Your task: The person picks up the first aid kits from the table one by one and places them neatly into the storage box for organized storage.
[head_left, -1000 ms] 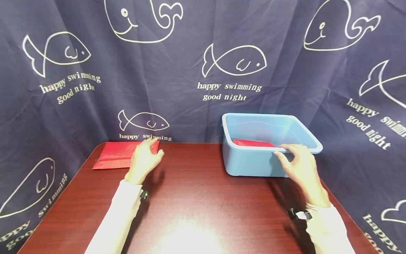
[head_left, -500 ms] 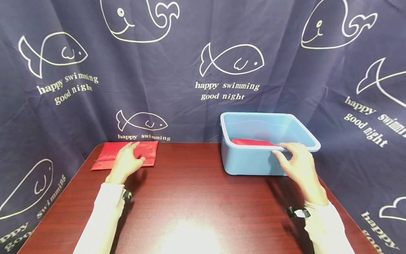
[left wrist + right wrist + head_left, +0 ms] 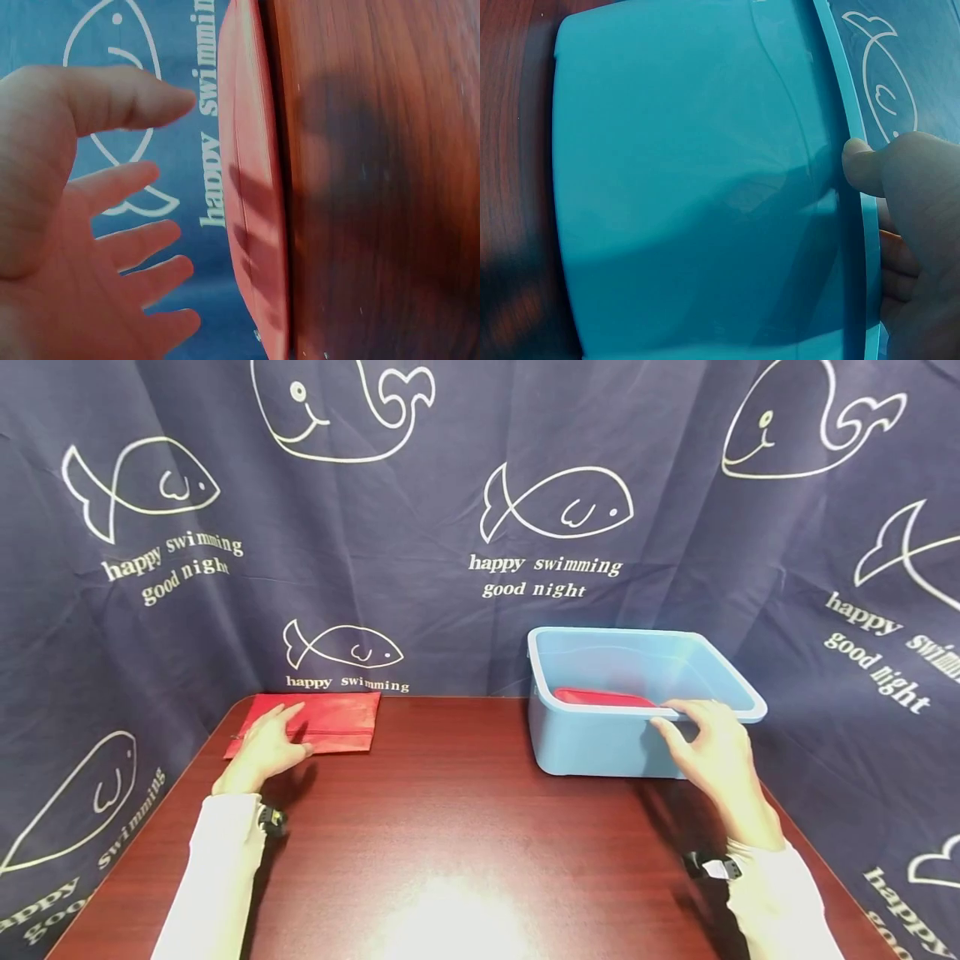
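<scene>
A flat red zip pouch [image 3: 345, 720] lies on the table at the far left. Above its left part hovers my left hand [image 3: 262, 747], with fingers and thumb apart and nothing between them. In the left wrist view, a gap shows between the left hand [image 3: 45, 247] and the pouch [image 3: 251, 150]. At the right stands a light blue plastic bin [image 3: 592, 747]. My right hand [image 3: 716, 760] grips its near rim, thumb outside and fingers over the inner side, as the right wrist view shows. Inside the bin is a red item [image 3: 600, 697], mostly hidden by the front wall.
The reddish-brown wooden table [image 3: 450, 810] has a bright glare near its front edge. A dark blue curtain [image 3: 442, 610] with white fish drawings hangs close behind the table and on both sides.
My left hand has moved to the left across the pouch, uncovering its right part. My right hand stays on the bin's rim, and the bin and pouch have not moved.
</scene>
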`<state>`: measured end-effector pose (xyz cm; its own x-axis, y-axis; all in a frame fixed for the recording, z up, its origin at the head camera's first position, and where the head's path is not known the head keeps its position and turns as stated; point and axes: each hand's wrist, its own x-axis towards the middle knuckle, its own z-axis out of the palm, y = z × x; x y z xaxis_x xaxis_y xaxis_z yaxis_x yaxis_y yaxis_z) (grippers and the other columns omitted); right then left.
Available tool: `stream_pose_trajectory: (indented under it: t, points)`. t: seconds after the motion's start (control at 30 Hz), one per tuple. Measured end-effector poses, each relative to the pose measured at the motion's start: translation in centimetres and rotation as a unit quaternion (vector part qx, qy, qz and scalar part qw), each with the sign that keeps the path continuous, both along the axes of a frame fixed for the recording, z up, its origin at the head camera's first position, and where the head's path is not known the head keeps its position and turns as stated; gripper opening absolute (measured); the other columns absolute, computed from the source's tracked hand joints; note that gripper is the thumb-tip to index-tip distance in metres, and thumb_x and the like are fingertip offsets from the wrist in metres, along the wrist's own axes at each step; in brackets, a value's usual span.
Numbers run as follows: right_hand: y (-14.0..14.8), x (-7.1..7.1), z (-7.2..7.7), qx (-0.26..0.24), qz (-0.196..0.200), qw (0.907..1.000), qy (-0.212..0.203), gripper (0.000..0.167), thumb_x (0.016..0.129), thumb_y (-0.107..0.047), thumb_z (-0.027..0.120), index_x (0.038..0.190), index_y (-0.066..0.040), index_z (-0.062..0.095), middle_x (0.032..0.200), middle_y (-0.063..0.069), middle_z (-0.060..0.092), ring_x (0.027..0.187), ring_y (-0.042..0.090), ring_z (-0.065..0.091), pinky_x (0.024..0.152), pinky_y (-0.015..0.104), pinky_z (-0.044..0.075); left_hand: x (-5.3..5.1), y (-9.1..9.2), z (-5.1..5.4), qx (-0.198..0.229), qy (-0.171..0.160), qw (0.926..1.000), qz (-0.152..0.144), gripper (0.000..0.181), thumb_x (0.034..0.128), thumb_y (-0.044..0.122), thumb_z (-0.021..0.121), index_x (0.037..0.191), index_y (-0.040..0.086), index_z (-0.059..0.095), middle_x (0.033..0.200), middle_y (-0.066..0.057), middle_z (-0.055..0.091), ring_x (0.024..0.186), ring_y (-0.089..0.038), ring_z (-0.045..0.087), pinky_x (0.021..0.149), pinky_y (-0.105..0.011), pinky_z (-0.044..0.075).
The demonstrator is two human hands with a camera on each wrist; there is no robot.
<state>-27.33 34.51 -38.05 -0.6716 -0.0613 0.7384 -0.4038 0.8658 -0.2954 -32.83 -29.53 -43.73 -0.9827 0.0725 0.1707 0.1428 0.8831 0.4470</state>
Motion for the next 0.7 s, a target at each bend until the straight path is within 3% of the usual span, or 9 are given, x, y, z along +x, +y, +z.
stream_pose_trajectory:
  t: [0.13,0.4,0.7]
  points:
    - [0.2,0.0,0.1,0.003,-0.002,1.0,0.0,0.026,0.082,-0.016,0.084,0.104,-0.005,0.078,0.097,0.016,0.076,0.097,0.039,0.064,0.088,0.052,0.044,-0.2,-0.9,-0.3,-0.005,-0.028,0.9996,-0.01,0.085,0.0832,0.028,0.077,0.154,0.0,0.04,0.156,-0.044,0.028,0.144,-0.063,0.023,0.109,-0.081,0.019]
    - [0.2,0.0,0.1,0.001,-0.007,1.0,-0.001,0.026,0.082,-0.016,0.084,0.105,-0.004,0.078,0.098,0.016,0.076,0.099,0.039,0.065,0.089,0.052,0.044,-0.5,-2.4,-0.9,-0.01,-0.054,0.9983,-0.019,0.089,0.0824,0.037,0.078,0.153,-0.002,0.041,0.156,-0.043,0.027,0.144,-0.064,0.021,0.106,-0.084,0.017]
    - [0.2,0.0,-0.2,-0.002,-0.007,1.0,-0.003,0.026,0.082,-0.015,0.084,0.105,-0.004,0.078,0.1,0.015,0.076,0.101,0.038,0.065,0.092,0.051,0.044,-0.9,-3.0,-1.3,-0.01,-0.102,0.9943,-0.028,0.1,0.076,0.04,0.085,0.154,-0.002,0.039,0.158,-0.044,0.019,0.147,-0.062,0.012,0.104,-0.087,0.01]
